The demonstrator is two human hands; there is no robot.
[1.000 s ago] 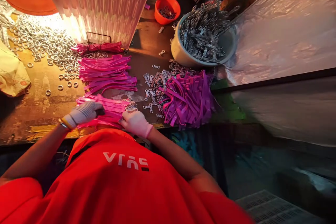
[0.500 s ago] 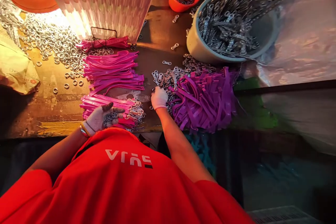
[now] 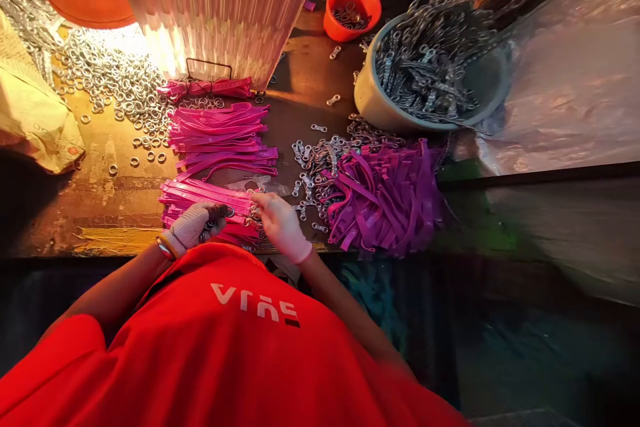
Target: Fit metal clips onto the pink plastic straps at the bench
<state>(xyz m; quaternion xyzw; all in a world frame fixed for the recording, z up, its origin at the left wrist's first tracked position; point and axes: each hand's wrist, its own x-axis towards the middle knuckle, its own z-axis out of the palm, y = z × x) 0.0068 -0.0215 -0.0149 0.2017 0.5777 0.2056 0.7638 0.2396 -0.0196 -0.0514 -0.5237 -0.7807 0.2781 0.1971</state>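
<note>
My left hand (image 3: pixel 191 227), in a grey knit glove, is curled around a few metal rings at the near table edge. It rests on the closest stack of pink straps (image 3: pixel 203 197). My right hand (image 3: pixel 281 223), in a white glove, sits just right of it. Its fingertips touch the metal-ringed ends of that stack, and what they pinch is hidden. More pink straps (image 3: pixel 220 137) lie stacked behind. A loose heap of purple straps (image 3: pixel 387 197) lies to the right, with small metal clasps (image 3: pixel 314 159) scattered between.
A grey bowl (image 3: pixel 364 99) heaped with metal clasps stands at the back right, an orange scoop (image 3: pixel 350 13) behind it. Loose rings (image 3: pixel 113 83) cover the back left beside a paper bag (image 3: pixel 33 120). A ribbed lit shade (image 3: pixel 215 3) stands behind; plastic sheeting (image 3: pixel 565 67) lies right.
My right hand came back from the clasp pile by the purple straps to the near pink stack. My left hand closed its open palm over the rings.
</note>
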